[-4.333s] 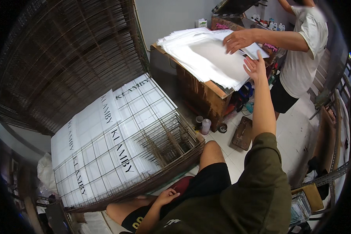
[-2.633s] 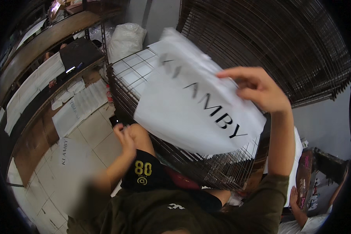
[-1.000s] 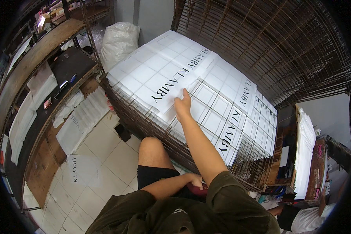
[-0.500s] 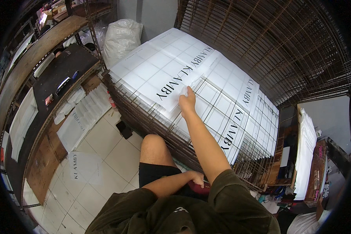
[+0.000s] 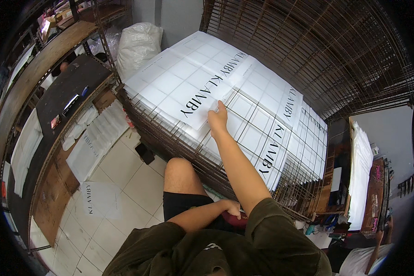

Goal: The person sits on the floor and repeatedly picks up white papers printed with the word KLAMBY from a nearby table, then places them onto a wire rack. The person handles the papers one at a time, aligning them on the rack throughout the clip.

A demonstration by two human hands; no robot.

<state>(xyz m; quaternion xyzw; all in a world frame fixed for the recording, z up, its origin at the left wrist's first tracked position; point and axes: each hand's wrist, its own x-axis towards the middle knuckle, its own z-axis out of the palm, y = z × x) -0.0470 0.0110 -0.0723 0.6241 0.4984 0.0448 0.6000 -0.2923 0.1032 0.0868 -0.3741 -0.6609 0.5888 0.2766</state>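
Note:
My right hand [image 5: 217, 118] reaches out over a wire drying rack [image 5: 257, 110]. Its thumb is stretched out, and its fingers close on the near corner of a translucent white printed sheet [image 5: 195, 103], which looks like thin plastic. Other printed sheets [image 5: 273, 154] lie on the rack's top grid, some overlapping. More wire shelves are stacked beneath. Down at my lap, my left hand [image 5: 233, 209] has bent fingers against a dark red thing [image 5: 234, 220]. What those fingers hold, if anything, is hidden.
Raised wire shelves [image 5: 308, 46] stand behind the rack. At left is a dark-topped shelf [image 5: 73, 87]; a stack of sheets [image 5: 94, 140] and a single sheet [image 5: 103, 199] lie on the tiled floor. A white sack [image 5: 138, 46] stands at the back; someone's arm [image 5: 376, 250] shows lower right.
The view has turned slightly, so the rack sits a little farther left. My right hand stays at the sheet's corner, with little visible movement. My left hand has hardly moved.

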